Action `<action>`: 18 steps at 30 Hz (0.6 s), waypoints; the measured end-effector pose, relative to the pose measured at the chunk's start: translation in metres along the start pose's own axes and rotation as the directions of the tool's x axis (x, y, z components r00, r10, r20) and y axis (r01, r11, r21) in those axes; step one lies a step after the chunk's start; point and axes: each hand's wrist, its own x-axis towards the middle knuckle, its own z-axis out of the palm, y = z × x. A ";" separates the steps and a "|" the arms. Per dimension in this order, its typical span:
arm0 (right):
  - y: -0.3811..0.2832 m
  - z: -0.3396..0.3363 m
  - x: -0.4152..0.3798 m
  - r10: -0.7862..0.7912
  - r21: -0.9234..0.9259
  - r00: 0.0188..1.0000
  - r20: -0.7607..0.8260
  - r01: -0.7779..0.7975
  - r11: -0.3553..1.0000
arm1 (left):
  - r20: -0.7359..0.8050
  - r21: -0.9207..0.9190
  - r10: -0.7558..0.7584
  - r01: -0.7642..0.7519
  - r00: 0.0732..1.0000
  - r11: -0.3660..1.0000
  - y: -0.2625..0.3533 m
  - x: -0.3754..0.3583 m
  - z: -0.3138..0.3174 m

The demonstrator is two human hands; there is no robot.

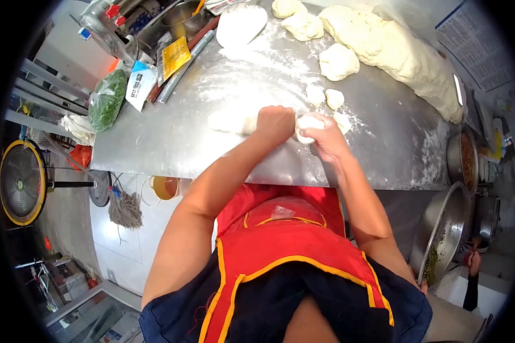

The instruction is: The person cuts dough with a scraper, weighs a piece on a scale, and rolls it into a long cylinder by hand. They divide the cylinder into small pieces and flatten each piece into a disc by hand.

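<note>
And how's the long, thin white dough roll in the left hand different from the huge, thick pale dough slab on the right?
The dough roll is slim; the dough slab is far bulkier. The left hand grips the roll, but no hand touches the slab. The roll lies nearer the person than the slab. Both are pale dough on the grey metal table.

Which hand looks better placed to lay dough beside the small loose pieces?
Probably the right hand: it grips a lump of dough and is close to the small dough pieces. The left hand is farther from them, closed on the dough roll.
</note>
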 end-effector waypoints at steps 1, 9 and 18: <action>-0.010 0.000 -0.010 -0.006 -0.004 1.000 0.016 0.006 1.000 | 0.042 0.025 -0.033 0.032 0.999 0.999 -0.001 0.002 -0.002; -0.003 -0.028 0.015 -0.431 -0.913 0.899 -0.081 0.106 0.394 | 0.340 -0.260 0.106 -0.015 0.935 0.966 -0.033 0.014 -0.029; -0.017 0.011 0.006 -0.625 -0.897 0.733 0.267 0.427 0.117 | 0.249 -0.318 0.030 0.052 0.968 0.947 -0.041 -0.012 -0.039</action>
